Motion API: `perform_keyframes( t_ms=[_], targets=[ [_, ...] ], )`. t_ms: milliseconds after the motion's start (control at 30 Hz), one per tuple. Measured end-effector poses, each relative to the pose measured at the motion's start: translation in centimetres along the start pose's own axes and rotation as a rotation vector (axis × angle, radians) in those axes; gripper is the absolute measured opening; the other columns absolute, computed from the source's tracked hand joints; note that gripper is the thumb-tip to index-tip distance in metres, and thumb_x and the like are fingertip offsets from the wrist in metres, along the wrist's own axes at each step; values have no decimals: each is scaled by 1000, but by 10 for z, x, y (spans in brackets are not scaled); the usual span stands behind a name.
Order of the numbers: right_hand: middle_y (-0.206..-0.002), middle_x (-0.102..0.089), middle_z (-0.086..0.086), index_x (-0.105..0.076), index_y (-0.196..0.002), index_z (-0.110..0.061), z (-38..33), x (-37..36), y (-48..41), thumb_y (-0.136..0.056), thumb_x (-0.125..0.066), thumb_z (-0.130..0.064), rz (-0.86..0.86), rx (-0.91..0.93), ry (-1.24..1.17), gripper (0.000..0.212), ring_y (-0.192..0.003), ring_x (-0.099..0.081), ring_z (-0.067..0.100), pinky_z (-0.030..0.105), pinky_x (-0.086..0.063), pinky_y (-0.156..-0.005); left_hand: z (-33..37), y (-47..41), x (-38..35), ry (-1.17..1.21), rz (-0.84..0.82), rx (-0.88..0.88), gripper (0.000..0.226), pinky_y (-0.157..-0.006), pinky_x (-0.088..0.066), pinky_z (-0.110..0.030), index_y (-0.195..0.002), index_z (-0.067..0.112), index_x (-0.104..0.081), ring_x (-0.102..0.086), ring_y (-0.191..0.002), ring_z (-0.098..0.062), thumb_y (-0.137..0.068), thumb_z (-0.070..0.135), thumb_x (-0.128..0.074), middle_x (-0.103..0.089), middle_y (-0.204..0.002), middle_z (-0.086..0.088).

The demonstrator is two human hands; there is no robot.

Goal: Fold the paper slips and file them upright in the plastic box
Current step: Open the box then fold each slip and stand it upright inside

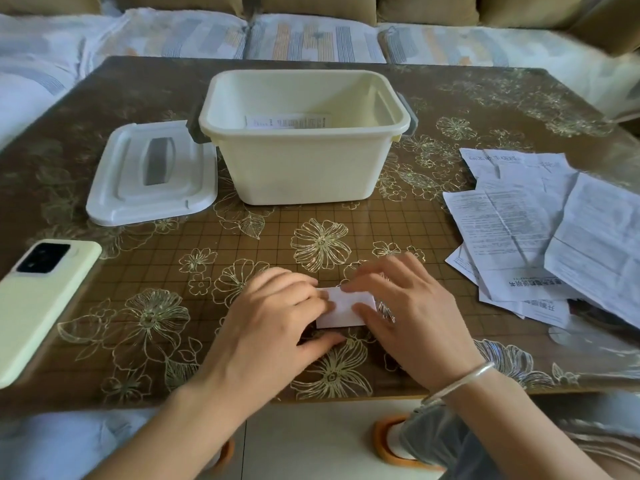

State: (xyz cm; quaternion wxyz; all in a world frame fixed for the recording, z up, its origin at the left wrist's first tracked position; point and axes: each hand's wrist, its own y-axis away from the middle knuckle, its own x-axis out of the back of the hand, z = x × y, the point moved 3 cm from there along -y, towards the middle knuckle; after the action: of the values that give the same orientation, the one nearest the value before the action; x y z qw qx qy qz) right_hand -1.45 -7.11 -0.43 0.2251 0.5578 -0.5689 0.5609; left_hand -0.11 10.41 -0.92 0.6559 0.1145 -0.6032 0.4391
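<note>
A small folded white paper slip (344, 308) lies on the table near the front edge. My left hand (273, 317) covers its left part, fingers curled over it. My right hand (405, 313) pinches its right side between thumb and forefinger. A cream plastic box (304, 168) stands open at the middle back, with a folded printed slip (287, 121) standing inside against the far wall. Several unfolded printed paper slips (540, 230) lie in a loose pile at the right.
The box's white lid (152, 174) lies flat left of the box. A phone in a pale green case (38, 299) rests at the left front. The table (242, 244) has a brown flowered cover. A sofa (311, 36) runs behind it.
</note>
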Motion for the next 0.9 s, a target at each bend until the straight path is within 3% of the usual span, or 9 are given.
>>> perform_keyframes(
  t_ms=[133,300,367,400,467,567,633,733,900],
  targets=[
    [-104,-66,-13,-71,-95,-27,-2,-6,-2,-84,-56,-49,-99,161,-28,29,-97,-59,13,26,-50,-76,-9,-6,3,-42,-55,-179,23,-85,-48,-32,-82,17,-75,-69,-89,-14,-89,30,-57,-72,-84,7],
    [-82,-68,-12,-70,-87,-23,-5,-2,-10,-80,-64,-27,-30,148,30,10,-75,-64,12,26,-51,-60,-12,-20,4,49,-33,-106,24,-62,-51,-31,-72,20,-72,-58,-57,-10,-89,26,-57,-65,-66,10],
    [-71,-67,-12,-69,-84,-23,-4,3,-14,-82,-64,-28,25,75,-5,7,-63,-63,12,26,-50,-51,-19,-29,16,157,16,-33,26,-64,-55,-27,-86,23,-76,-63,-65,-4,-92,32,-52,-71,-80,12],
    [-69,-67,-12,-69,-84,-24,-3,5,-15,-83,-63,-29,47,29,-30,7,-59,-63,12,28,-51,-48,-24,-35,23,167,77,-2,25,-72,-57,-28,-96,21,-75,-66,-76,-6,-93,31,-52,-73,-93,8],
    [-66,-67,-11,-69,-86,-26,1,12,-19,-86,-64,-31,74,-64,-93,6,-56,-63,12,33,-51,-47,-40,-53,46,-5,257,68,29,-96,-47,-32,-116,13,-67,-62,-103,-17,-90,25,-60,-67,-115,-2],
    [-68,-68,-16,-71,-87,-25,4,22,-28,-85,-69,-29,110,-141,-187,4,-57,-63,6,30,-53,-52,-67,-85,79,-262,326,168,51,-109,-29,-38,-133,9,-55,-45,-127,-28,-87,26,-65,-54,-137,-10],
    [-73,-68,-20,-72,-88,-25,2,27,-34,-84,-72,-25,106,-189,-273,3,-62,-64,0,24,-54,-56,-84,-101,88,-277,235,231,50,-110,-27,-42,-133,11,-57,-45,-128,-30,-87,28,-67,-56,-136,-10],
    [-76,-71,-17,-73,-86,-25,2,32,-41,-84,-72,-21,50,-318,-505,5,-69,-67,0,17,-53,-62,-92,-112,91,-142,176,286,23,-99,-36,-41,-110,17,-72,-58,-107,-30,-88,22,-69,-71,-111,-6],
    [-78,-75,4,-71,-83,-15,-3,54,-62,-75,-72,-15,27,-465,-1048,7,-69,-71,16,26,-57,-56,-85,-97,93,65,157,299,17,-90,-43,-34,-102,26,-75,-57,-98,-13,-85,25,-73,-70,-102,11]
  ],
)
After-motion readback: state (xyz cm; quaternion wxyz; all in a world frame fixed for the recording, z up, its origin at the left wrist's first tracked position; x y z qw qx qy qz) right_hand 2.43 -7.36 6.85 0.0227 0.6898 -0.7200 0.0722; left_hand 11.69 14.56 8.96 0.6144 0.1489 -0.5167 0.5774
